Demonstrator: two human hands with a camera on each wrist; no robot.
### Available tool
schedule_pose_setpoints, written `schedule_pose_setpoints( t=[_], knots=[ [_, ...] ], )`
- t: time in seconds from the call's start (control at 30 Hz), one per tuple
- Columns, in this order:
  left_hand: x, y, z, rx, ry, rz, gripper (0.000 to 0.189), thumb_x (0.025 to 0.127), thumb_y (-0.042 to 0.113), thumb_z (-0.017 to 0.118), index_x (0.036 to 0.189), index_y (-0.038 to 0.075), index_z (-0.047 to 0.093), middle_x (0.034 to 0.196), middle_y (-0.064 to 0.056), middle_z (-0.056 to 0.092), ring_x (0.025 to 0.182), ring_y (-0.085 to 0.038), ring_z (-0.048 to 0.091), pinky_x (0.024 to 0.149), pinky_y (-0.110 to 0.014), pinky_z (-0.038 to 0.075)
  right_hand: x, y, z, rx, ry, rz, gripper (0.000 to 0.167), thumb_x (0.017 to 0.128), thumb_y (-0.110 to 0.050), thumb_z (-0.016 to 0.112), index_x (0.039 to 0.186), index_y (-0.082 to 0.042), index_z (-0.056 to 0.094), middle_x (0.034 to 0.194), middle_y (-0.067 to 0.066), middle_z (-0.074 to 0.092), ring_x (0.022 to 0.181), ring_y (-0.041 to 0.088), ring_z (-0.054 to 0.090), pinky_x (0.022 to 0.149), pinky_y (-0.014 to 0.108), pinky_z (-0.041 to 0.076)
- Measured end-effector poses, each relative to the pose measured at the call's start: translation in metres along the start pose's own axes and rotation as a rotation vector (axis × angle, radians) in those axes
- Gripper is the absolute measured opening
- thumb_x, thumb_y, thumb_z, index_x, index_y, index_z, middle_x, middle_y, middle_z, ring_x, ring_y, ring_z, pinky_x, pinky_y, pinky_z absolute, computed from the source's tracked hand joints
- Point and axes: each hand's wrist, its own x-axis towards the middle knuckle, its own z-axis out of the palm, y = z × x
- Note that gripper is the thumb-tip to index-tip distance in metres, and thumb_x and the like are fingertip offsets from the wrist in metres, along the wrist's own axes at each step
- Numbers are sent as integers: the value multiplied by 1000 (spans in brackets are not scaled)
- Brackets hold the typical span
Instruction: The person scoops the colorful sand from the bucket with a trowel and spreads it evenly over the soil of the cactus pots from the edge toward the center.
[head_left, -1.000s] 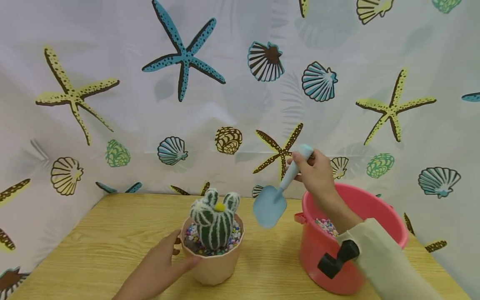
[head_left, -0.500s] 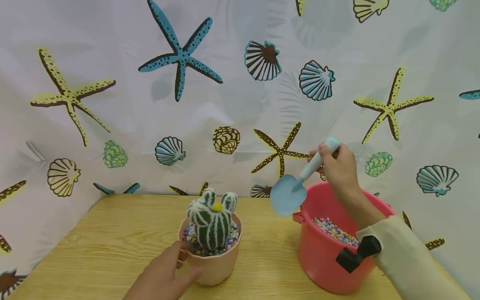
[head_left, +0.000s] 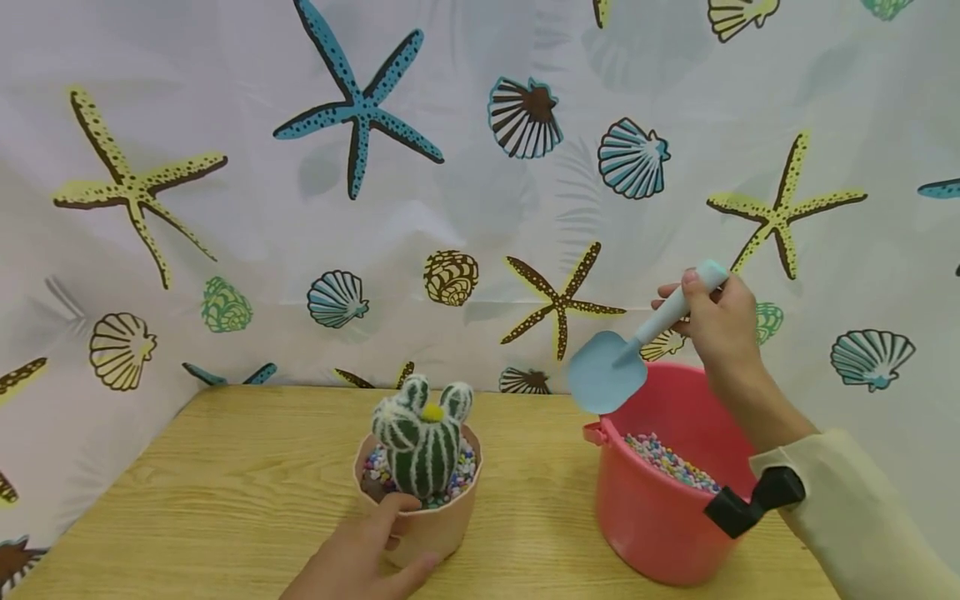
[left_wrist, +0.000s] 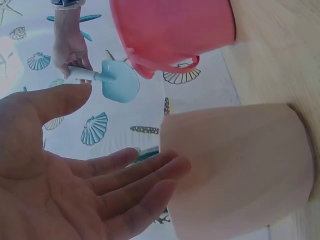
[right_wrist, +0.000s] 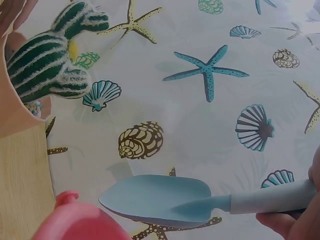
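My right hand [head_left: 723, 325] grips the pale handle of a light blue garden trowel [head_left: 607, 372]. Its blade hangs tilted by the left rim of a pink bucket [head_left: 652, 525], and no pebbles show on it in the right wrist view. Multicoloured pebbles [head_left: 667, 462] lie inside the bucket. A knitted green cactus [head_left: 423, 458] stands upright among similar pebbles in a peach flower pot [head_left: 442, 533]. My left hand [head_left: 352, 554] is at the pot's front left side. In the left wrist view its palm is turned up and its fingers are extended towards the pot wall.
Pot and bucket stand apart on a wooden table [head_left: 225, 467]. A white cloth [head_left: 465, 200] printed with starfish and shells hangs behind and at the sides. A black wrist mount [head_left: 753, 500] sits on the right sleeve, in front of the bucket.
My right hand has carried the trowel right and slightly up, from between pot and bucket to the bucket's rim. My left hand has slid right, from the pot's left side round towards its front.
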Motion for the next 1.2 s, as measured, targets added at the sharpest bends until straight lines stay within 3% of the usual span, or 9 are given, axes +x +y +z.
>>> schedule_pose_setpoints(
  t=[0.1,0.2,0.43,0.73,0.9,1.2],
  knots=[
    [2,4,5,-31,-33,23,50,91,35,64,125,3,46,115,-21,64,95,-33,66,80,-49,53,1,0,-8,1,16,3,41,102,-38,38,125,-4,38,98,-8,59,85,-3,64,92,37,49],
    [5,9,9,-40,-56,45,52,91,37,64,127,3,46,119,-21,62,98,-34,65,81,-50,53,1,1,-17,16,35,9,38,102,-37,38,123,-5,39,96,-9,59,83,-3,65,91,36,50],
    [10,18,13,-80,-102,117,61,92,37,62,134,-1,40,125,-25,56,110,-40,58,87,-55,49,3,6,-37,81,79,4,13,101,-32,42,106,-20,43,91,-10,61,78,-3,66,72,15,53],
    [16,36,19,-21,-83,66,73,89,48,62,142,6,36,141,-19,47,125,-39,50,96,-59,42,4,20,-59,111,87,31,12,101,-32,43,104,-21,42,88,-12,60,73,-5,65,65,10,52],
    [23,46,25,-41,-93,63,74,89,48,63,143,6,34,140,-19,48,121,-39,52,94,-58,44,5,30,-65,88,85,10,10,101,-28,42,102,-18,43,83,-15,62,71,-5,65,63,11,52],
    [35,70,35,-89,-106,82,77,88,50,62,144,5,34,143,-15,44,122,-34,51,97,-57,43,2,51,-71,-83,70,46,14,102,-30,38,108,-18,43,88,-17,56,77,-7,61,66,10,51]
  ],
)
